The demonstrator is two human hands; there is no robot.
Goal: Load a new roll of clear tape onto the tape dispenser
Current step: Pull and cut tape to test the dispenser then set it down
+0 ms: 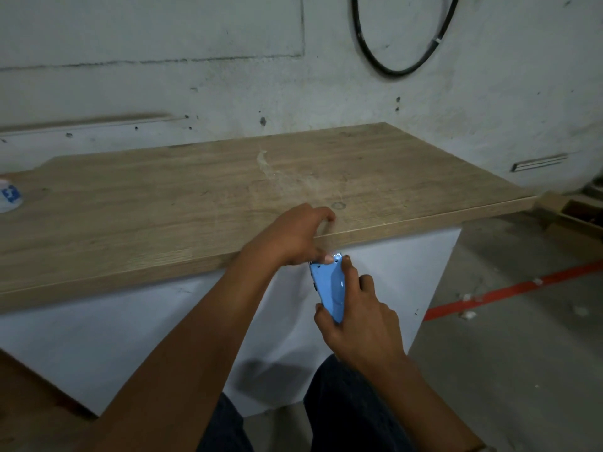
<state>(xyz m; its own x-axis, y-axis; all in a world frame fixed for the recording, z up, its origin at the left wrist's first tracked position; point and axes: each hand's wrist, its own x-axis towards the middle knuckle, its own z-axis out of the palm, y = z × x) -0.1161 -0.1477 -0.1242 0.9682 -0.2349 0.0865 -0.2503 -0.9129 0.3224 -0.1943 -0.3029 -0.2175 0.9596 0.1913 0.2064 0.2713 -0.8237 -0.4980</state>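
The dispenser, smooth blue plastic and oblong, was held clear of the bench, just off its near edge; the right hand was closed round its lower end, its long axis running up and away to a pale toothed tip; there the left hand was pinching, nearer the tip; whether tape was caught could not be told; the bench was matt wood-grain; a white-and-blue roll-like object lay at the far left edge.

Item: white-and-blue object, cut by my left frame edge, blurred, unidentifiable. Item: tape dispenser, lower end buried in my right hand; any tape on it I cannot tell.
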